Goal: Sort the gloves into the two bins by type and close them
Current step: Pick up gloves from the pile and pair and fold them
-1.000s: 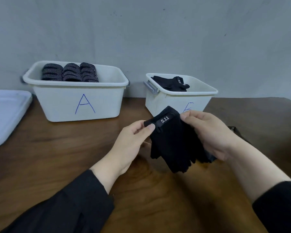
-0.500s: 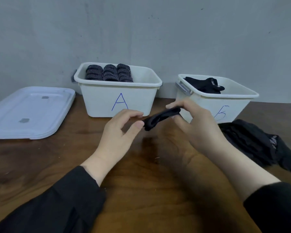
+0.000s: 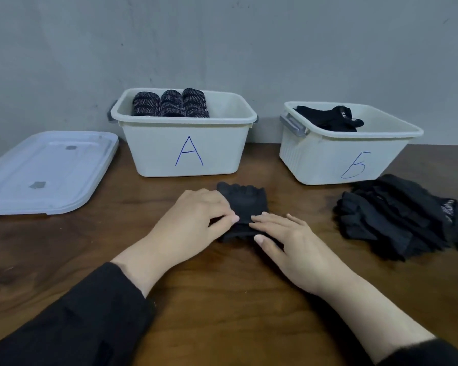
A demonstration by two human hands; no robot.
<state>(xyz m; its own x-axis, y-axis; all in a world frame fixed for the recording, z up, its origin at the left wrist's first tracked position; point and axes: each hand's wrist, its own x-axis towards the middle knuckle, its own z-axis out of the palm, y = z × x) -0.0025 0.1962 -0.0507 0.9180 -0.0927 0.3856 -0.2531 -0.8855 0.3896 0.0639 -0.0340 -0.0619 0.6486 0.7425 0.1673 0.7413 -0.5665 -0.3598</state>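
Note:
A black fingerless glove [image 3: 245, 200] lies flat on the wooden table in front of bin A [image 3: 148, 151], finger ends pointing away from me. My left hand [image 3: 193, 223] pinches its left edge between thumb and fingers. Beside it, my right hand [image 3: 288, 241] presses the glove's near part down with straight fingers. Bin A holds three rolled grey-patterned gloves [image 3: 169, 104]. Bin B [image 3: 315, 157], to the right, holds black gloves [image 3: 328, 118]. A pile of black gloves [image 3: 397, 217] lies on the table in front of bin B.
A white bin lid [image 3: 45, 173] lies flat on the table at the left, beside bin A. Both bins stand without lids against the grey wall. Bare wood stretches in front of my arms.
The glove, held up in the air between both hands, has come down onto the table. My right hand has let go its pinch and now lies flat on it. The view shifted left.

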